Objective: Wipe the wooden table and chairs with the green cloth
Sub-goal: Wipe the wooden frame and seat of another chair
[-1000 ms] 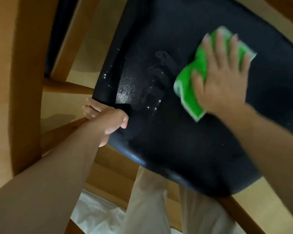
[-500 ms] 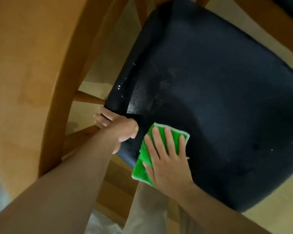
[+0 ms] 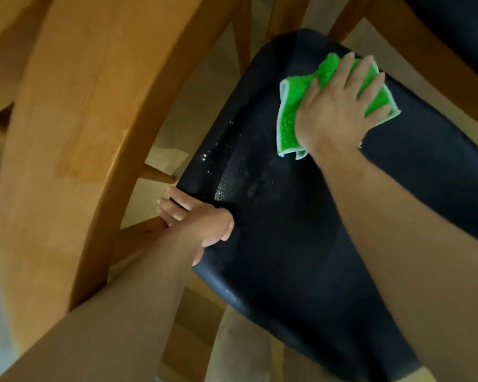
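Observation:
The chair's black padded seat (image 3: 301, 230) fills the middle of the view, with damp streaks and small white specks near its left edge. A folded green cloth (image 3: 290, 117) lies flat on the far part of the seat. My right hand (image 3: 334, 111) presses on it with straight, spread fingers. At the seat's left edge my left hand (image 3: 202, 219) grips the rim, thumb on top and fingers curled underneath. The chair's curved wooden backrest (image 3: 75, 139) stands at the left.
Wooden chair legs and rungs (image 3: 155, 175) show under the seat over a light wood floor. A second dark seat (image 3: 458, 26) with a wooden frame sits at the top right. My light trousers (image 3: 238, 351) show at the bottom.
My right hand has slid the green cloth from the seat's near left corner up to its far side. My left hand has kept its grip on the seat edge.

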